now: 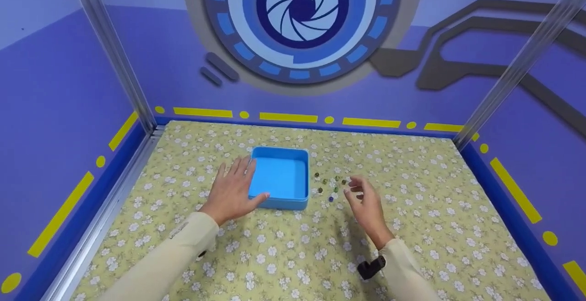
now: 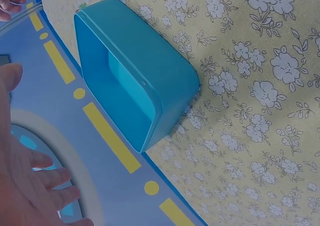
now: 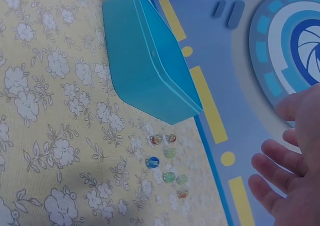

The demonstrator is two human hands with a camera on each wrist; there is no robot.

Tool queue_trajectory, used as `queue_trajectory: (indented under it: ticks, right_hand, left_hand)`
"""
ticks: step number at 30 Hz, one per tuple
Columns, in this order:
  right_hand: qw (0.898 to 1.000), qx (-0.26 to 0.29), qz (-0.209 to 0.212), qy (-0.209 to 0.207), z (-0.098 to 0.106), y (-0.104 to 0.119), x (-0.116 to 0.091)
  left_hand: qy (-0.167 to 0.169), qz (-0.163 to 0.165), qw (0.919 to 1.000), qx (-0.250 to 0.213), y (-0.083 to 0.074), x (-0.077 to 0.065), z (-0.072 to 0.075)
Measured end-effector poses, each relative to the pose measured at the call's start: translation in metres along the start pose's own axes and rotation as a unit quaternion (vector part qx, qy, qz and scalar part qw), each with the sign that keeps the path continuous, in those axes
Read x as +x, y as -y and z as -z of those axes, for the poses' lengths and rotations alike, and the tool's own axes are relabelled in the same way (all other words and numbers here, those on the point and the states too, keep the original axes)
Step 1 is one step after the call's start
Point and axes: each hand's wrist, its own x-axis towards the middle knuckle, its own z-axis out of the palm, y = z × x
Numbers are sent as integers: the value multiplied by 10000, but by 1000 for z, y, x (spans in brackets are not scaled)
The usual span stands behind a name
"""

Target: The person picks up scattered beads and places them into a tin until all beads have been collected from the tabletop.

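Note:
A light-blue open box stands on the flowered cloth, its visible inside bare. My left hand, fingers spread, is over the box's left side; in the left wrist view the hand appears apart from it. Several small glass marbles lie loose on the cloth to the right of the box, including a blue marble, a green marble and a reddish marble. Just right of them hovers my right hand, fingers loosely bent and nothing between them.
Yellow flowered cloth covers the table. A blue printed wall rises behind it, with panels on both sides. Metal posts stand at the left corner and right corner. A black device sits at my right wrist.

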Motion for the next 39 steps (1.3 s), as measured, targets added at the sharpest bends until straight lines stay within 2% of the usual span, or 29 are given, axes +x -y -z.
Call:
queue_trajectory:
  ticks: [7,13,19,23,31,39]
  right_hand:
    - [9996,109,-252,-5,-3,-4,-1]
    - [9994,198,-271,48,-6,-8,-1]
    - [9991,193,-361,69,-7,-14,0]
    - [9989,241,-409,65,-9,-16,1]
    - [9975,514,-483,64,-18,-20,4]
    - [9969,510,-572,189,-22,-21,5]
  left_hand:
    - [88,-23,10000,-3,2,0,-4]
    - [117,60,9999,-7,3,1,-7]
    - [231,6,9997,-17,1,7,-10]
    - [183,-34,9998,-16,2,12,-11]
    - [275,6,9995,148,12,13,-18]
    - [379,69,9993,-5,19,12,-25]
